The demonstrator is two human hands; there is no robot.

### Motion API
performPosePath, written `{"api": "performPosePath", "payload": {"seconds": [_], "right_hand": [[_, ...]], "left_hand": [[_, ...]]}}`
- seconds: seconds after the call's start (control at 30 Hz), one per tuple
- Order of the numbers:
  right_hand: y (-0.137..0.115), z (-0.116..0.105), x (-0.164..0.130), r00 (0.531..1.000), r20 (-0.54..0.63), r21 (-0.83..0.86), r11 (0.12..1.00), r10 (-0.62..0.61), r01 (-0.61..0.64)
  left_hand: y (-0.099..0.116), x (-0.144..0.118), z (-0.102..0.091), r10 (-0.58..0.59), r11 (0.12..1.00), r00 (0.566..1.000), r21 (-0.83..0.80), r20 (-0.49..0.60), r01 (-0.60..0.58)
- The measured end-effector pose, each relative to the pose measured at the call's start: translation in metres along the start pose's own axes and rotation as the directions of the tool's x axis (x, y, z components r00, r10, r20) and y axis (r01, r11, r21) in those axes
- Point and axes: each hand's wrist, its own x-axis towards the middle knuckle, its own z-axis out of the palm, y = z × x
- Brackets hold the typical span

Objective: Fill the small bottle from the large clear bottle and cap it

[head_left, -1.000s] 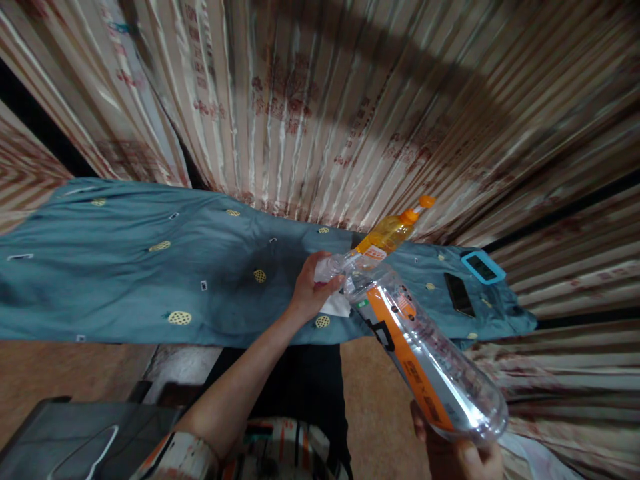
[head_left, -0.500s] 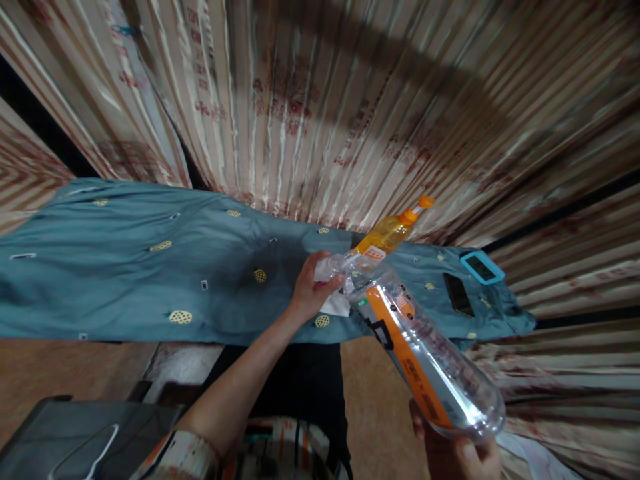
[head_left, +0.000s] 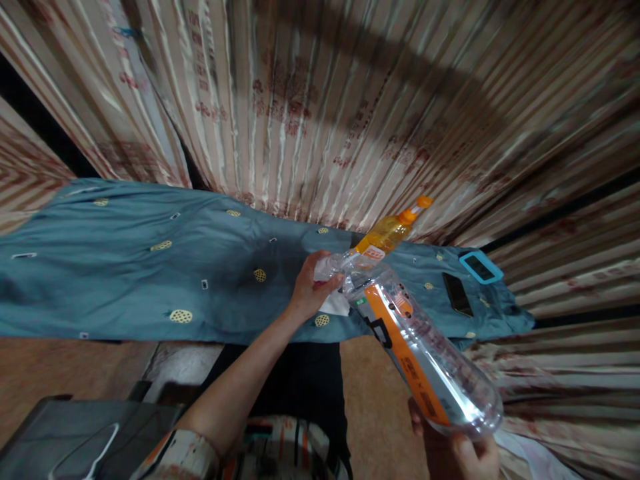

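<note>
Two hands hold a large clear bottle tilted over a cloth-covered tabletop.

The right hand (head_left: 457,453) grips the base of the clear plastic bottle (head_left: 420,353), which carries an orange label and slants up and away towards the tabletop (head_left: 125,267), covered in a teal patterned cloth. The left hand (head_left: 310,287) is closed around the bottle's neck end, fingers curled over it, with a white cloth or tissue (head_left: 336,305) showing just under the palm. Just behind the neck stands a smaller bottle of orange liquid (head_left: 387,233) with an orange cap, leaning against the striped curtain (head_left: 320,100). Further right on the cloth lie a dark phone (head_left: 457,293) and a device in a blue case (head_left: 481,267), near each other but apart.
</note>
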Motion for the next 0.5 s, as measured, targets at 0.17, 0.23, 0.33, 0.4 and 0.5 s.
{"api": "performPosePath", "payload": {"seconds": [0.17, 0.23, 0.33, 0.4, 0.5], "right_hand": [[0.0018, -0.0016, -0.0017, 1.000, -0.013, -0.012, 1.000, 0.016, -0.016], [0.0024, -0.0021, -0.0021, 1.000, 0.001, -0.013, 1.000, 0.010, -0.010], [0.0019, -0.0010, -0.0020, 1.000, 0.014, -0.016, 1.000, 0.003, -0.003], [0.0012, 0.0005, -0.0018, 1.000, 0.010, -0.016, 1.000, -0.005, 0.005], [0.0010, 0.0023, -0.0019, 1.000, -0.007, -0.010, 1.000, -0.014, 0.014]], "left_hand": [[0.0027, 0.0000, 0.0000, -0.020, 1.000, 1.000, -0.011, -0.004, 0.020], [0.0034, 0.0000, -0.0002, -0.019, 1.000, 1.000, -0.008, -0.002, 0.019], [0.0034, 0.0001, -0.0006, -0.005, 1.000, 1.000, 0.000, -0.004, 0.005], [0.0025, 0.0001, -0.0009, -0.005, 1.000, 1.000, 0.002, -0.002, 0.005], [0.0004, 0.0000, -0.0012, -0.005, 1.000, 1.000, -0.002, 0.004, 0.005]]}}
